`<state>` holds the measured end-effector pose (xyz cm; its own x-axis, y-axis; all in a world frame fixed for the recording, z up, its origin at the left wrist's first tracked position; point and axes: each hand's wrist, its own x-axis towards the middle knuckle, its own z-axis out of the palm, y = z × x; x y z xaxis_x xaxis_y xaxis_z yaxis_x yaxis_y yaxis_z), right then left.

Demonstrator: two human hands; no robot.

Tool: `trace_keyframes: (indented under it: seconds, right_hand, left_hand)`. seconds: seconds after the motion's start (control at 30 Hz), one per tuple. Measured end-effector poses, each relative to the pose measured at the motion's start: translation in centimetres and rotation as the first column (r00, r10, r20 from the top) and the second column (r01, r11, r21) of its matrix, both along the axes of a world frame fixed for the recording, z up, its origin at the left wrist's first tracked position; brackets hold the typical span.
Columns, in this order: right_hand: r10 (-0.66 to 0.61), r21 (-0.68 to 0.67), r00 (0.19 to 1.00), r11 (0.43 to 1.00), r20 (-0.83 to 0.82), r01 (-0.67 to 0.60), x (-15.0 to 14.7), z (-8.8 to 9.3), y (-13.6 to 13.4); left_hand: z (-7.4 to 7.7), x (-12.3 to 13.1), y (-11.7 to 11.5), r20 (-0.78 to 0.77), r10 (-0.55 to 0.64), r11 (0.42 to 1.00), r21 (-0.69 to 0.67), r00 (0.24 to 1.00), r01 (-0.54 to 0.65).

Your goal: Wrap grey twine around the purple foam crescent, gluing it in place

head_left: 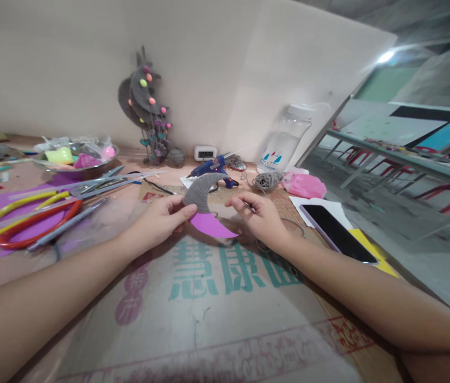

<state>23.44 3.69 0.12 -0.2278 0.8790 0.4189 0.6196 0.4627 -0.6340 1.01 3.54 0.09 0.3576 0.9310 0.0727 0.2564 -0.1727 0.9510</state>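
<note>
My left hand (pixel 163 219) pinches a crescent cutout (pixel 215 226) between thumb and fingers, above a cardboard sheet. Grey yarn (pixel 201 194) is wrapped over the crescent's upper part, while its lower tip shows bare purple. Just right of the crescent is my right hand (pixel 264 219), fingers curled and pinched together; whatever they hold is too small to make out. Behind the hands lie a blue glue gun (pixel 211 167) and a ball of grey yarn (pixel 265 181).
Left are yellow-handled scissors (pixel 25 210), red-handled scissors (pixel 41 226) and a metal bowl (pixel 77 166) of craft bits. A decorated grey crescent (pixel 141 98) stands at the wall. Right are a water bottle (pixel 283 141), pink bag (pixel 305 185) and phone (pixel 336 232). Printed cardboard (pixel 161 324) covers the table.
</note>
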Motion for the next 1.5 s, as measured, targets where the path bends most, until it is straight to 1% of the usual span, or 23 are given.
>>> trace_keyframes:
  seconds: [0.17, 0.3, 0.37, 0.47, 0.57, 0.63, 0.7, 0.77, 0.83, 0.87, 0.93, 1.0, 1.07, 1.1, 1.17, 1.2, 1.23, 1.27, 1.3, 1.33, 1.4, 1.5]
  right_hand:
    - [0.16, -0.14, 0.986, 0.979, 0.051, -0.151, -1.0, 0.7, -1.2]
    - [0.193, -0.155, 0.978, 0.972, 0.08, -0.179, -1.4, 0.4, -1.3]
    - [0.205, -0.115, 0.974, 0.974, 0.099, -0.193, -1.4, 0.2, -1.4]
    - [0.211, -0.005, 0.964, 0.977, 0.163, -0.213, -1.3, -0.2, -1.5]
    - [0.125, 0.14, 0.946, 0.975, 0.301, -0.173, -1.1, -0.2, -1.6]
    - [0.047, 0.27, 0.91, 0.948, 0.413, -0.171, -1.0, 0.0, -1.7]
    - [0.02, 0.361, 0.848, 0.899, 0.53, -0.247, -1.0, 0.1, -1.7]
    - [0.025, 0.388, 0.768, 0.852, 0.64, -0.352, -1.2, 0.1, -1.7]
    - [0.026, 0.387, 0.693, 0.815, 0.72, -0.432, -1.4, -0.1, -1.7]
    - [0.021, 0.391, 0.67, 0.798, 0.742, -0.458, -1.6, -0.1, -1.7]
    - [0.042, 0.392, 0.66, 0.775, 0.75, -0.495, -1.8, -0.3, -1.8]
    - [0.1, 0.383, 0.689, 0.77, 0.718, -0.51, -1.8, -0.3, -2.1]
    - [0.162, 0.354, 0.74, 0.799, 0.652, -0.486, -1.7, 0.0, -2.2]
    - [0.173, 0.338, 0.779, 0.829, 0.603, -0.445, -1.5, 0.2, -2.2]
    - [0.13, 0.277, 0.865, 0.915, 0.484, -0.293, -0.9, 0.5, -1.8]
    - [0.08, 0.232, 0.901, 0.953, 0.427, -0.195, -0.6, 0.6, -1.3]
    - [0.027, 0.18, 0.925, 0.978, 0.378, -0.102, -0.1, 0.5, -0.6]
    - [-0.021, 0.126, 0.939, 0.992, 0.342, -0.023, 0.3, 0.3, 0.1]
    - [-0.052, 0.083, 0.95, 0.996, 0.308, 0.028, 0.8, 0.0, 1.0]
    - [-0.048, 0.035, 0.959, 0.999, 0.278, 0.04, 1.3, -0.4, 1.8]
    - [-0.055, -0.015, 0.977, 0.998, 0.207, 0.059, 2.0, -1.3, 3.3]
    - [-0.066, -0.009, 0.989, 0.998, 0.133, 0.068, 2.2, -1.9, 4.0]
  left_hand:
    - [-0.2, -0.1, 0.3, 0.001, -0.006, 1.0, 0.03, 1.0, 0.006]
    - [-0.1, -0.1, 0.3, -0.003, -0.003, 0.999, 0.041, 1.0, 0.003]
    - [0.0, -0.1, 0.2, -0.003, 0.004, 0.999, 0.046, 1.0, -0.003]
    - [-0.2, -0.1, 0.2, 0.006, 0.001, 0.998, 0.06, 1.0, -0.001]
    - [-0.8, 0.1, 0.4, 0.075, 0.024, 0.997, 0.074, 0.997, -0.029]
    - [-1.2, 0.2, 0.6, 0.115, 0.045, 0.996, 0.074, 0.992, -0.054]
    - [-1.4, 0.3, 0.7, 0.081, 0.014, 0.996, 0.09, 0.997, -0.021]
    - [-1.3, 0.3, 0.5, 0.002, -0.033, 0.992, 0.123, 0.999, 0.032]
    - [-0.8, 0.2, 0.1, -0.119, -0.002, 0.978, 0.207, 0.993, 0.026]
    - [-0.6, 0.1, -0.1, -0.131, 0.021, 0.964, 0.265, 0.991, 0.014]
    - [-0.2, -0.1, -0.3, -0.118, 0.059, 0.956, 0.293, 0.991, -0.022]
    - [0.0, -0.2, -0.3, -0.094, 0.087, 0.965, 0.253, 0.992, -0.061]
    - [-0.1, -0.5, -0.1, -0.058, 0.084, 0.98, 0.184, 0.995, -0.072]
    - [-0.2, -0.6, 0.0, -0.029, 0.072, 0.987, 0.147, 0.997, -0.067]
    - [-0.5, -0.8, 0.2, 0.039, 0.039, 0.996, 0.083, 0.998, -0.042]
    - [-0.6, -0.9, 0.4, 0.066, 0.024, 0.998, 0.055, 0.998, -0.027]
    - [-0.7, -1.0, 0.5, 0.084, 0.02, 0.999, 0.035, 0.996, -0.023]
    - [-0.8, -1.0, 0.5, 0.092, 0.026, 0.999, 0.026, 0.995, -0.029]
    - [-0.9, -1.1, 0.6, 0.094, 0.038, 0.999, 0.029, 0.995, -0.041]
    - [-0.9, -1.0, 0.7, 0.097, 0.054, 0.998, 0.036, 0.994, -0.058]
    - [-1.0, -0.9, 0.8, 0.121, 0.085, 0.996, 0.022, 0.989, -0.088]
    - [-1.1, -0.7, 1.0, 0.138, 0.114, 0.99, -0.101, 0.984, -0.1]
